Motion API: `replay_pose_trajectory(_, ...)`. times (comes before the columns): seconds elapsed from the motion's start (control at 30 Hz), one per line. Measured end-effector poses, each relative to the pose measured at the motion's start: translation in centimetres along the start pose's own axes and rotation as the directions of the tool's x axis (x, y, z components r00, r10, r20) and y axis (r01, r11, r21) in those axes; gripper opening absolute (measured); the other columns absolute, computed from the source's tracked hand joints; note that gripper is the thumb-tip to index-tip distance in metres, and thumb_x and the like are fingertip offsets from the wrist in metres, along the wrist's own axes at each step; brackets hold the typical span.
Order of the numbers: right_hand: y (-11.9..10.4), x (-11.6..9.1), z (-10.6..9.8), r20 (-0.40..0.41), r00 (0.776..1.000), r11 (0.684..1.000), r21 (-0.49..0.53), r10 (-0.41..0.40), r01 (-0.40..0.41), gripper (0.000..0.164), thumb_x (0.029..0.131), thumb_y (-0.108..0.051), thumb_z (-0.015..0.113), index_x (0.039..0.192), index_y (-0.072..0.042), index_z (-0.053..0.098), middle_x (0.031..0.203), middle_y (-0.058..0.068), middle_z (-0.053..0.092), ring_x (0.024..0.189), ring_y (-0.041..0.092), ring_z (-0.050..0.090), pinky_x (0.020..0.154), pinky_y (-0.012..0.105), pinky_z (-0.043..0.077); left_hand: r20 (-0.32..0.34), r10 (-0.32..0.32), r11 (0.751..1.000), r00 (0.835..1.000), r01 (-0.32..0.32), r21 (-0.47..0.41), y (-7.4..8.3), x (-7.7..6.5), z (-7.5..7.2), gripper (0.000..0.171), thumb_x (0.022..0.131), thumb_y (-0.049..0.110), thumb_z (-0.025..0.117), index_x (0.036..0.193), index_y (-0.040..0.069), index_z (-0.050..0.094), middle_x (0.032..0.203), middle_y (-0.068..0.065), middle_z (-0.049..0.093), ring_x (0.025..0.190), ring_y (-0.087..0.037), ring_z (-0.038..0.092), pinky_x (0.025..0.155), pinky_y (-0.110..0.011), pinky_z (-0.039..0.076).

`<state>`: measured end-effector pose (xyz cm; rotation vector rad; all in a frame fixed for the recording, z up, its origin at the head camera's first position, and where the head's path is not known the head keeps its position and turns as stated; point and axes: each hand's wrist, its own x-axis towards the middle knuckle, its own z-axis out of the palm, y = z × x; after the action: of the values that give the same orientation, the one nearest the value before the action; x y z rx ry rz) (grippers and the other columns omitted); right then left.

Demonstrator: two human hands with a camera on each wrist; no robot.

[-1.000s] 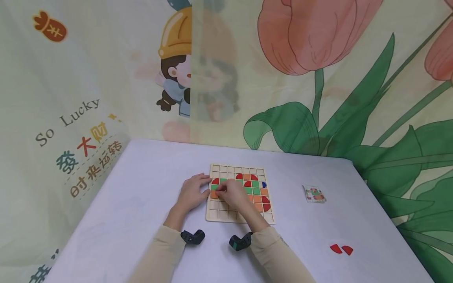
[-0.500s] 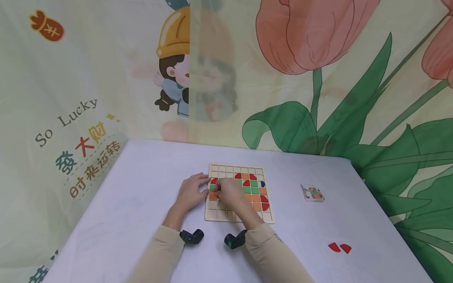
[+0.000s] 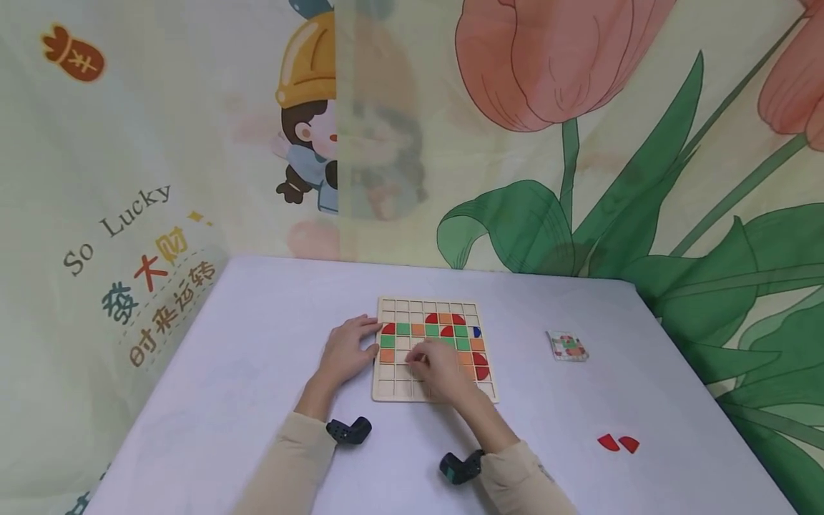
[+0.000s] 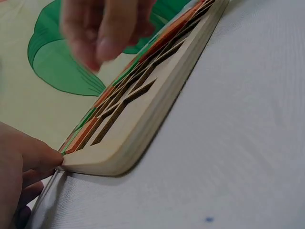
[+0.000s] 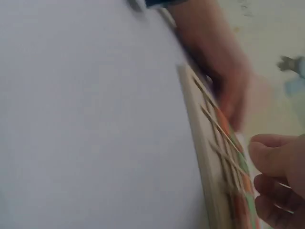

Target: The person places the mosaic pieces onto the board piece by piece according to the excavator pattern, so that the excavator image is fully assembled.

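A wooden grid board lies on the white table, with green, orange and red pieces in several of its cells. At its left side my left hand rests against the edge, fingers and thumb touching it. In the left wrist view, a digit of the left hand meets a board corner. My right hand is over the board's middle, thumb and index fingertips together. The right wrist view shows those fingertips close to the grid, with no piece visible between them. Some cells are hidden under this hand.
Two red quarter-round pieces lie on the table at the right front. Farther back on the right is a small pattern card. A printed cloth hangs behind the table's back edge.
My right hand has moved right and toward me from the board's left side, uncovering an orange piece, a green piece and bare cells. The left hand stays at the edge.
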<state>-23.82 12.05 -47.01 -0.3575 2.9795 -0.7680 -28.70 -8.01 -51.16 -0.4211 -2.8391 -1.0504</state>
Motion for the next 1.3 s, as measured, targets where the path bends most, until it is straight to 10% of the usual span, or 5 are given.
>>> replay_pose_trajectory(0.27,10.9,-9.8,-8.2,-0.109,0.953,0.949,-0.111,0.283,-0.294,0.019,0.081,-0.012,0.075,0.100,-0.012,0.071,0.091,0.002,0.062,0.074,0.012,0.052,0.059,0.020,0.045,0.004,-0.021,1.000,1.000,0.021,0.001,0.5,-0.1,0.1,0.043,0.083,0.020,0.063,0.125,0.011,0.063,0.136,-0.006,0.056,0.136,-0.026,0.042,0.110,-0.052,0.031)
replay_pose_trajectory(0.57,18.3,-16.8,-13.0,0.011,0.856,0.838,-0.210,0.517,-0.503,0.040,0.077,-0.017,0.077,0.110,0.000,0.064,0.086,0.008,0.059,0.074,0.018,0.053,0.065,0.033,0.055,0.004,-0.012,1.000,1.000,0.012,0.001,0.5,-0.1,-0.2,0.043,0.083,0.020,0.063,0.125,0.010,0.062,0.136,-0.006,0.057,0.135,-0.027,0.042,0.111,-0.053,0.031)
replay_pose_trajectory(1.07,16.3,-14.9,-11.3,0.064,0.827,0.822,-0.172,0.559,-0.542,0.017,0.080,-0.008,0.073,0.094,-0.001,0.064,0.081,0.004,0.063,0.072,0.016,0.053,0.074,0.038,0.057,-0.003,-0.023,1.000,1.000,0.023,-0.004,0.4,-0.2,0.0,0.043,0.083,0.020,0.063,0.125,0.011,0.063,0.136,-0.005,0.057,0.135,-0.026,0.042,0.111,-0.053,0.031)
replay_pose_trajectory(1.3,12.9,-11.9,-9.0,0.045,0.885,0.873,-0.195,0.464,-0.448,0.018,0.079,-0.006,0.074,0.091,-0.006,0.062,0.076,0.002,0.059,0.070,0.016,0.051,0.067,0.032,0.053,0.002,-0.022,1.000,1.000,0.022,-0.004,0.5,-0.2,-0.2,0.042,0.083,0.020,0.063,0.125,0.011,0.063,0.136,-0.005,0.057,0.136,-0.026,0.041,0.111,-0.052,0.031)
